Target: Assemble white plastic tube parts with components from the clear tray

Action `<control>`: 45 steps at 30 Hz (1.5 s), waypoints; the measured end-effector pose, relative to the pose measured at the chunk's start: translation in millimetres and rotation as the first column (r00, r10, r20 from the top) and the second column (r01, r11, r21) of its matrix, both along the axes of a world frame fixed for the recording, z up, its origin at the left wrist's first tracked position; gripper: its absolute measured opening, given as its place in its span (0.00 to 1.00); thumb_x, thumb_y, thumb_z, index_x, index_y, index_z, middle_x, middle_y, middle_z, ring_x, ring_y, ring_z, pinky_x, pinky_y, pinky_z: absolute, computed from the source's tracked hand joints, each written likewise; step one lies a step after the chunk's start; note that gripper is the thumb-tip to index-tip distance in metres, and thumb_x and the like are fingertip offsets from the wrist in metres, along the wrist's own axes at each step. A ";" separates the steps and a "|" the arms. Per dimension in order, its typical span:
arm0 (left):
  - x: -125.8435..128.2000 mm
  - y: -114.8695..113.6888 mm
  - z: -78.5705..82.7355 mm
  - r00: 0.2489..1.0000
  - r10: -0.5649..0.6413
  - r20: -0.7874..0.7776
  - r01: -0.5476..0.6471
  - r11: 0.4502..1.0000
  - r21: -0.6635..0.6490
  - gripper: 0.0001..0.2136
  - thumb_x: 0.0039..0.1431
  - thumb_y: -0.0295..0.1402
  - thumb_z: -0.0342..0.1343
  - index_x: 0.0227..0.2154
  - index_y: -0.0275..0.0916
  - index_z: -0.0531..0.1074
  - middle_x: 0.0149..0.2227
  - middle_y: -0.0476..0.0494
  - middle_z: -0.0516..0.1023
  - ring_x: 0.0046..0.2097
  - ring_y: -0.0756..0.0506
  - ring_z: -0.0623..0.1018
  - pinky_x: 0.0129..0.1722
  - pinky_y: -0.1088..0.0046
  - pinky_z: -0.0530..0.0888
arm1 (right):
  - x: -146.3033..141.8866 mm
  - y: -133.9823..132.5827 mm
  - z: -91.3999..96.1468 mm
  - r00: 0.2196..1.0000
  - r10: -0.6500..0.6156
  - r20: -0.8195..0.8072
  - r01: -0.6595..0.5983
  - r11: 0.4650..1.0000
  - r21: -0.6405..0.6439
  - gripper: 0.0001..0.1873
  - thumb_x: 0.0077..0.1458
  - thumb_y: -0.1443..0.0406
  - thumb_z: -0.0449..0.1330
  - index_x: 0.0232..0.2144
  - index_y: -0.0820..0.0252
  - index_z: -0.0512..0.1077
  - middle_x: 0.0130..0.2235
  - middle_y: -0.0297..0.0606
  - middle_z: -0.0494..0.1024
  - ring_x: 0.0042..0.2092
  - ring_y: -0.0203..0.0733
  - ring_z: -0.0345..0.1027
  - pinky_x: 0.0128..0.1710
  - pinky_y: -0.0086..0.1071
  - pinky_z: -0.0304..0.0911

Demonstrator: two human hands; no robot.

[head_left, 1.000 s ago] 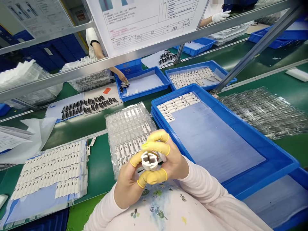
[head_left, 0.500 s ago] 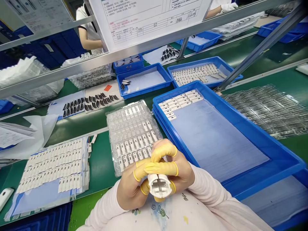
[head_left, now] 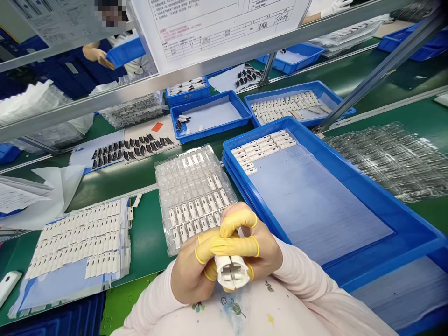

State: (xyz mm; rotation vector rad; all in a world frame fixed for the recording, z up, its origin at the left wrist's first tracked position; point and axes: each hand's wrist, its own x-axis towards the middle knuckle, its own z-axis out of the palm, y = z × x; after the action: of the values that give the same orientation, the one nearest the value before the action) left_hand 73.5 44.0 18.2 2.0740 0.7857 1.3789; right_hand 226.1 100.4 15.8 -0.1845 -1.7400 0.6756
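Observation:
Both hands are held close to my chest, and their fingers wear yellow finger cots. My left hand (head_left: pixel 194 275) and my right hand (head_left: pixel 261 252) grip a white plastic connector housing (head_left: pixel 231 272) between them. Its slotted end points down and toward me, and my fingers hide its upper part. Just beyond my hands lies a clear blister tray (head_left: pixel 196 177) holding rows of small white parts. My right hand nearly reaches the rim of a blue plastic tray (head_left: pixel 273 205), which has a row of white parts along its far side.
A green conveyor belt (head_left: pixel 147 233) runs beneath the trays. A stack of white parts on blue sheets (head_left: pixel 80 247) lies to the left, and stacked clear trays (head_left: pixel 388 161) lie to the right. A metal rail with a posted paper (head_left: pixel 217 23) crosses above. A co-worker's hand (head_left: pixel 100 56) holds a blue tray.
The white housing has turned from facing me end-on to pointing downward, and my hands have dropped closer to my chest. The co-worker's arm has left the far blue tray and now holds up a blue tray.

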 end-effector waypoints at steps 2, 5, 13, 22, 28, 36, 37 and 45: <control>-2.0 -1.4 -2.2 1.000 0.001 -0.005 -0.001 1.000 -0.005 0.14 0.65 0.27 0.53 0.52 0.38 0.70 0.42 0.37 0.82 0.43 0.44 0.83 0.39 0.71 0.79 | 1.1 -0.7 0.3 1.000 -0.003 0.017 0.003 1.000 -0.005 0.15 0.60 0.56 0.64 0.48 0.53 0.74 0.37 0.34 0.66 0.33 0.34 0.64 0.36 0.31 0.68; -7.1 -4.0 -5.9 0.999 0.017 -0.038 -0.019 0.999 -0.035 0.16 0.65 0.28 0.52 0.55 0.38 0.70 0.44 0.36 0.82 0.45 0.42 0.83 0.42 0.70 0.79 | 2.5 0.1 2.0 1.000 -0.011 0.029 0.011 1.000 -0.003 0.18 0.60 0.57 0.62 0.51 0.54 0.72 0.38 0.36 0.67 0.37 0.37 0.66 0.39 0.31 0.69; -6.5 -6.9 -15.7 0.990 0.125 0.066 -0.114 0.982 -0.152 0.19 0.65 0.31 0.56 0.59 0.44 0.67 0.51 0.37 0.79 0.52 0.41 0.79 0.51 0.63 0.75 | 11.5 1.9 -2.5 0.985 -0.145 0.093 0.144 0.989 0.021 0.17 0.60 0.61 0.63 0.51 0.54 0.71 0.45 0.42 0.72 0.45 0.43 0.70 0.45 0.37 0.70; -7.3 -4.2 -9.6 0.824 0.254 0.506 0.196 0.711 -0.675 0.12 0.56 0.35 0.67 0.40 0.44 0.72 0.34 0.50 0.73 0.36 0.50 0.72 0.38 0.73 0.71 | 12.8 -1.6 -12.6 0.999 -0.023 0.026 0.034 0.706 -0.707 0.15 0.50 0.59 0.72 0.31 0.56 0.70 0.27 0.28 0.69 0.27 0.32 0.63 0.29 0.28 0.64; -1.9 3.4 1.9 0.712 0.216 0.668 0.504 0.505 -0.701 0.17 0.52 0.38 0.70 0.41 0.40 0.71 0.27 0.51 0.73 0.28 0.51 0.72 0.33 0.72 0.71 | 10.3 -1.5 -5.2 0.984 0.079 -0.158 -0.177 0.386 -0.905 0.19 0.48 0.50 0.72 0.27 0.59 0.75 0.25 0.33 0.77 0.24 0.35 0.70 0.26 0.30 0.70; -5.5 1.5 1.7 0.696 0.229 0.680 0.532 0.471 -0.703 0.22 0.53 0.38 0.69 0.50 0.42 0.71 0.23 0.54 0.71 0.26 0.51 0.73 0.44 0.61 0.77 | 12.5 -1.9 -2.5 0.944 0.178 -0.277 -0.310 0.195 -0.930 0.16 0.49 0.53 0.71 0.35 0.59 0.82 0.30 0.38 0.84 0.26 0.40 0.78 0.26 0.30 0.75; -5.1 1.6 1.8 0.694 0.233 0.681 0.534 0.468 -0.704 0.22 0.53 0.39 0.69 0.49 0.42 0.71 0.23 0.54 0.71 0.26 0.50 0.74 0.45 0.60 0.77 | 12.1 -1.7 -2.5 0.938 0.184 -0.293 -0.326 0.188 -0.926 0.16 0.50 0.53 0.71 0.35 0.59 0.82 0.30 0.38 0.84 0.26 0.39 0.78 0.26 0.30 0.75; -3.3 1.8 -3.8 0.687 0.281 0.670 0.534 0.431 -0.728 0.25 0.50 0.42 0.70 0.50 0.42 0.70 0.20 0.56 0.69 0.24 0.48 0.74 0.43 0.58 0.78 | 10.8 -2.2 -3.4 0.907 0.196 -0.372 -0.403 0.147 -0.903 0.16 0.49 0.53 0.72 0.32 0.59 0.82 0.26 0.35 0.82 0.23 0.35 0.74 0.25 0.28 0.73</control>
State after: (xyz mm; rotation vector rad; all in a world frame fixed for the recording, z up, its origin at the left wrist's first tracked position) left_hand 70.2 45.8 14.4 0.5800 0.7002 1.1001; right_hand 236.9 98.1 12.3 -0.6441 -0.8832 2.0438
